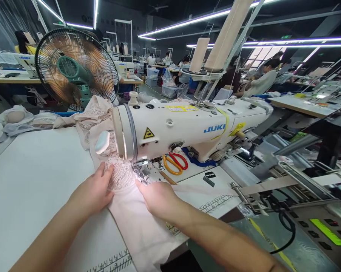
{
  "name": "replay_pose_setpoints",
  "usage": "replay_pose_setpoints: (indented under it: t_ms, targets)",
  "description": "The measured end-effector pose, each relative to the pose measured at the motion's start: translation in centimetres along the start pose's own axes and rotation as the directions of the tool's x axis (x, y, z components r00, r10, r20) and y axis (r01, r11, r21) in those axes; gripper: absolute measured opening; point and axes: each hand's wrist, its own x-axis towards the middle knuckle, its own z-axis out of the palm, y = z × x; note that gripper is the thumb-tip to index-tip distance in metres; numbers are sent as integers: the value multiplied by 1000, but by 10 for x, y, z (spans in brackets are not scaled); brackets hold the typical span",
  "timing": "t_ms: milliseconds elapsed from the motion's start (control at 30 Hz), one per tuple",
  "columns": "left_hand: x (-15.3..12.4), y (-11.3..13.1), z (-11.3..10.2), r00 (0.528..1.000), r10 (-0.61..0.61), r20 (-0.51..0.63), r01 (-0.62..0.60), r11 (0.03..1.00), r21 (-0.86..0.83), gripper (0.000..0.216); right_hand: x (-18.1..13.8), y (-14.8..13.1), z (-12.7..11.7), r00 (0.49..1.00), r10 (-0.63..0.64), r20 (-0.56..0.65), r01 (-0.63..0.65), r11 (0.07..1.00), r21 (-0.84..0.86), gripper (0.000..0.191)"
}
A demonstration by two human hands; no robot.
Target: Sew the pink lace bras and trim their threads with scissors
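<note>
A pale pink garment piece, its lace part [123,175] at the back and smooth fabric [143,223] in front, lies beneath the head of a white JUKI sewing machine [170,124]. My left hand [93,190] holds the lace's left edge between thumb and fingers. Close by the metal presser foot [142,172], my right hand [159,198] is closed on the fabric; most of its fingers are hidden under the palm. The smooth fabric hangs over the table's front edge. A small lamp [102,142] lights the lace from the left of the machine head.
Scissors [173,165] with orange and red handles lie under the machine arm, near a razor blade [210,175]. Fabric pieces [20,119] are heaped behind the white table [40,170]. A large fan [76,70] stands beyond. A beige band [289,184] runs through a device at right.
</note>
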Motion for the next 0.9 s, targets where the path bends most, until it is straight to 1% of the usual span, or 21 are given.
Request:
replay_pose_setpoints:
  t_ms: [167, 333, 533, 633, 733, 800, 833, 900]
  targets:
    - [5, -7, 0, 1000, -21, -22, 20, 999, -45, 73, 0, -1, -1, 1000, 18, 4, -18, 1000, 8, 89]
    - [9, -10, -2, 998, -50, -45, 46, 996, -77, 73, -4, 3, 2, 1000, -1, -15, 2, 1000, 31, 85]
    - [16, -17, 2, 994, -71, -78, 64, 994, -93, 75, -12, 7, 6, 999, -33, -33, 35, 999, 42, 80]
    - [20, -17, 4, 993, -87, -82, 81, 994, -76, 74, -16, 8, 7, 999, -37, -40, 39, 998, 51, 75]
    - [24, -18, 2, 989, -99, -105, 92, 993, -76, 72, -19, 9, 10, 997, -51, -54, 54, 997, 62, 65]
    - [24, -17, -1, 982, -103, -160, 98, 994, -38, 68, -19, 10, 13, 996, -64, -67, 69, 995, 68, 56]
    - [23, -15, -2, 970, -106, -217, 108, 994, -4, 64, -19, 12, 15, 995, -71, -73, 76, 995, 70, 52]
    - [17, -4, -2, 933, -78, -351, 96, 995, 35, 55, -19, 15, 21, 993, -81, -86, 87, 994, 73, 45]
